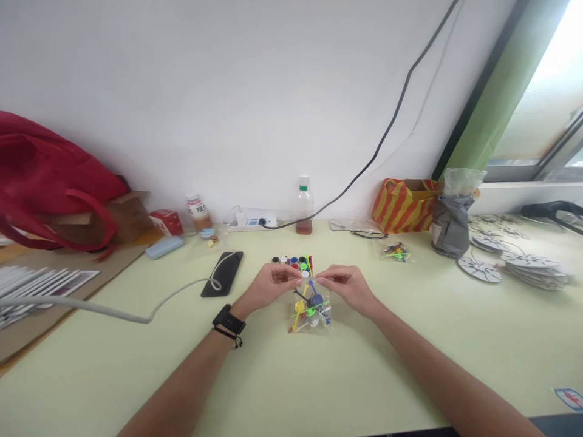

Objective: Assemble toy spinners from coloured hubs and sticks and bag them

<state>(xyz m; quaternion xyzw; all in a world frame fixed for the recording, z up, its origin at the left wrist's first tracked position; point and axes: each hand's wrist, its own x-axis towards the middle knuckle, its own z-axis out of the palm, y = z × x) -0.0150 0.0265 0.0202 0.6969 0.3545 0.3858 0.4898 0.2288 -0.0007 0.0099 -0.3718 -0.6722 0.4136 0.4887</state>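
A clear plastic bag (312, 311) with several small coloured plastic parts in it, yellow, blue, green, black and white, is held by its top edge at the middle of the table. My left hand (272, 285) pinches the bag's upper left corner, and a black watch sits on that wrist. At the upper right corner my right hand (348, 287) pinches the same edge between thumb and forefinger. Just behind the bag lies a group of small round coloured pieces and thin sticks (296, 263), partly hidden by the hands and bag.
Left of my hands lies a black phone (223, 274) with a grey cable across it. A bottle (304, 206) and a power strip (252, 222) stand by the wall. Another filled clear bag (397, 251) lies right, near a striped bag (405, 205), a grey bag (450, 224) and stacked discs (531, 267).
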